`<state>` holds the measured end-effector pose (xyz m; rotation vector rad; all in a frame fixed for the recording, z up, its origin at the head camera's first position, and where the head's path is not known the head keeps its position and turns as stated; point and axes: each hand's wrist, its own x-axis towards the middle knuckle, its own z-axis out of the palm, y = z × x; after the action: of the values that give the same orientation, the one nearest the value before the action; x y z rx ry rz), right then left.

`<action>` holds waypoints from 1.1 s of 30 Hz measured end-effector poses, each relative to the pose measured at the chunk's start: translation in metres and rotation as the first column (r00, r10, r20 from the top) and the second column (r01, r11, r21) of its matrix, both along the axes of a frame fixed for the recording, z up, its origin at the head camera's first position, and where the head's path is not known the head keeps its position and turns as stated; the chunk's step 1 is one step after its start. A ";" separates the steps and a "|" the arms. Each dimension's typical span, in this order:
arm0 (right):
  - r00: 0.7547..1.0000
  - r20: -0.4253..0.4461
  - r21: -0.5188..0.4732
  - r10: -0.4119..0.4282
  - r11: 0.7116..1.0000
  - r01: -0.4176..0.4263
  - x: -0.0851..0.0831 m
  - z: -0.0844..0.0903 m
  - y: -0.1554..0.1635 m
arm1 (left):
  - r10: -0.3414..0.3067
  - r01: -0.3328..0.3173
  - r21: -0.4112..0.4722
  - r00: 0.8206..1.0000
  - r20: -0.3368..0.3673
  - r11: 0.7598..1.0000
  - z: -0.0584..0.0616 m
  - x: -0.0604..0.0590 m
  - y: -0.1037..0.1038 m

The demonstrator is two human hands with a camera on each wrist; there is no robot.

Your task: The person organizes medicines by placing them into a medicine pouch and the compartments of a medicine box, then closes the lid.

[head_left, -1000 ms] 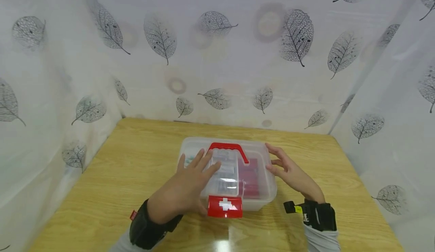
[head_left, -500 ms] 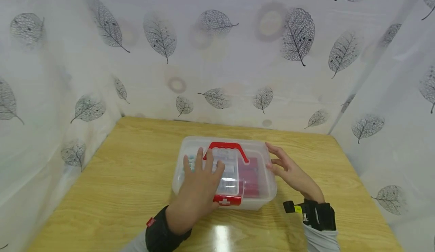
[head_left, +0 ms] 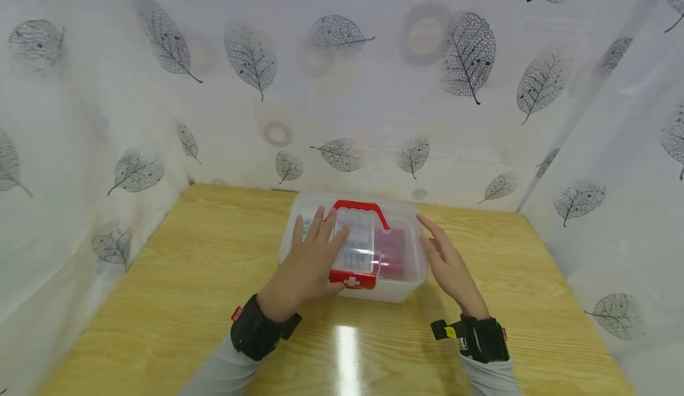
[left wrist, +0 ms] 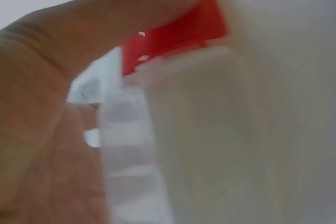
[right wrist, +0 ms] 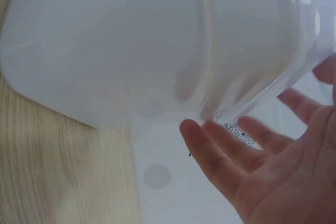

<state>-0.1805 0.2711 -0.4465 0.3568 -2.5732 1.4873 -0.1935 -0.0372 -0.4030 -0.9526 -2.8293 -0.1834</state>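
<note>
A translucent plastic first-aid box (head_left: 392, 293) stands on the table, its lid down. It has a red carrying handle (head_left: 359, 205) lying on the lid and a red front latch (head_left: 360, 281) with a white cross. My left hand (head_left: 304, 268) spreads its fingers over the left part of the lid. In the left wrist view, the thumb (left wrist: 121, 17) lies across the red latch (left wrist: 181, 32). My right hand (head_left: 451, 271) has its fingers extended along the box's right side; in the right wrist view, the fingertips (right wrist: 195, 132) are right at that wall.
Through the lid show a magenta item (head_left: 390, 253) and pale-blue pieces at the left. The wooden table (head_left: 155, 307) ends at the back against a white curtain (head_left: 363, 99) printed with grey leaves. A bright reflection lies in front of the box.
The red latch, tilted outward at first, has folded down against the box front. The box has since slid away toward the curtain, both hands moving with it.
</note>
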 end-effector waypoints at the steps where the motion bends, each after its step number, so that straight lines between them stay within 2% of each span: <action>1: 0.999 -0.033 0.018 -0.004 1.000 0.005 0.000 0.001 -0.002 | -0.006 0.006 0.006 1.000 -0.019 1.000 -0.002 -0.005 0.000; 5: 0.994 -0.113 0.100 0.001 0.995 0.011 0.000 0.002 -0.010 | -0.013 0.016 0.017 0.992 -0.123 1.000 -0.008 -0.023 0.001; 7: 0.994 -0.112 0.136 -0.003 0.990 0.018 0.000 0.001 -0.014 | -0.013 0.017 0.022 0.985 -0.171 1.000 -0.011 -0.029 0.002; 10: 0.995 -0.092 0.164 -0.026 0.986 0.041 0.000 -0.002 -0.015 | -0.013 0.021 0.035 0.979 -0.203 0.999 -0.016 -0.036 0.004; 15: 0.996 -0.073 0.164 -0.046 0.985 0.057 0.000 -0.002 -0.015 | -0.001 0.010 0.043 0.979 -0.205 0.999 -0.021 -0.039 0.008; 22: 0.995 -0.066 0.146 -0.077 0.986 0.086 -0.002 -0.008 -0.016 | 0.012 0.007 0.071 0.965 -0.263 0.997 -0.025 -0.042 0.012; 28: 0.996 -0.065 0.155 -0.068 0.985 0.078 0.000 -0.012 -0.012 | -0.004 0.016 0.038 0.959 -0.285 0.999 -0.028 -0.043 0.011; 30: 0.995 -0.081 0.148 -0.054 0.987 0.065 0.002 -0.012 -0.005 | -0.038 0.061 0.074 0.959 -0.279 0.995 -0.030 -0.043 0.010; 31: 0.994 -0.093 0.150 -0.057 0.986 0.071 0.003 -0.012 0.000 | -0.056 0.091 0.124 0.964 -0.260 0.988 -0.029 -0.043 0.009; 33: 0.991 -0.109 0.163 -0.072 0.983 0.090 0.005 -0.012 0.012 | -0.095 0.148 0.263 0.974 -0.203 0.953 -0.026 -0.044 0.002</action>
<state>-0.1754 0.2832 -0.4589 0.3342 -2.6040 1.1969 -0.2374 -0.0352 -0.4290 -1.0205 -2.4902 -0.4644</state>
